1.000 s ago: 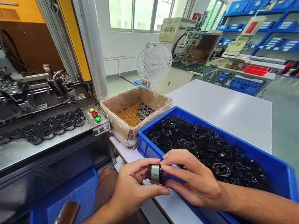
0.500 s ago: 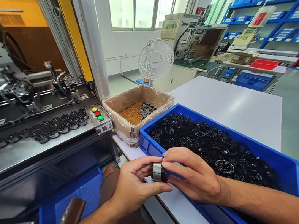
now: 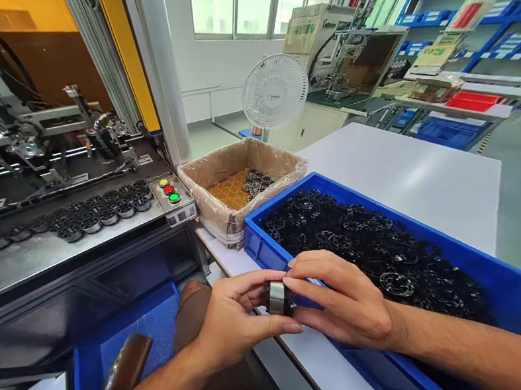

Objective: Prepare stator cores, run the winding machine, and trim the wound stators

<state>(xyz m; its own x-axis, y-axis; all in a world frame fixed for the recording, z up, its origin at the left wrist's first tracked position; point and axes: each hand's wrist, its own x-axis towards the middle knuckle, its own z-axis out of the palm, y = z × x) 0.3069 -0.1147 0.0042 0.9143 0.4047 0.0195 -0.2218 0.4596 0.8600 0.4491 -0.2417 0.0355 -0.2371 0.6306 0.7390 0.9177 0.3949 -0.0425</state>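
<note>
Between my two hands is a small round part, a metal ring with a black plastic piece (image 3: 277, 299) on its right side. My left hand (image 3: 235, 324) pinches the ring between thumb and fingers from the left. With its fingertips, my right hand (image 3: 342, 301) grips the black side from the right. The part is held above the edge of the white table, beside a blue bin (image 3: 458, 261) full of black plastic parts (image 3: 347, 227). Fingers hide some of the part's edge.
Left stands a machine with a metal ledge (image 3: 10, 262) bearing rows of black ringed parts (image 3: 97, 214) and a button box (image 3: 173, 200). A plastic-lined carton (image 3: 225, 221) sits behind the bin. A fan (image 3: 275, 91) and a white table (image 3: 403, 176) are farther back.
The held ring has turned slightly and tilted between my fingers. Both hands keep their grip. The whole view has shifted a little.
</note>
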